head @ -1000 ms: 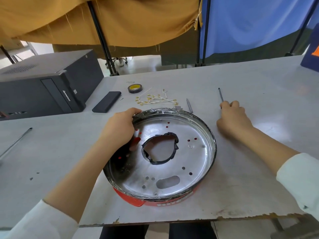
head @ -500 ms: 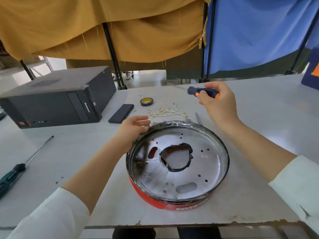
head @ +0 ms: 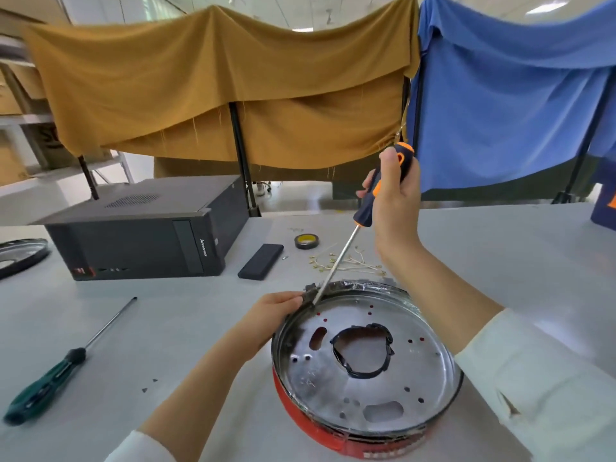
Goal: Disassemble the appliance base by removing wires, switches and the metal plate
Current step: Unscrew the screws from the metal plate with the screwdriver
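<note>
right hand (head: 395, 201) gripping screwdriver (head: 373, 201), tip at appliance base (head: 333, 425) rim

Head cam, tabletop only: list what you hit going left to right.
Green-handled screwdriver → black desktop computer case → flat black rectangular block → roll of black tape with a yellow core → round metal plate in the red appliance base.

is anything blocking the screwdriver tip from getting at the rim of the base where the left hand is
Nothing visible does. The screwdriver in the right hand already has its tip at the appliance base rim, right beside the left hand gripping it.
</note>
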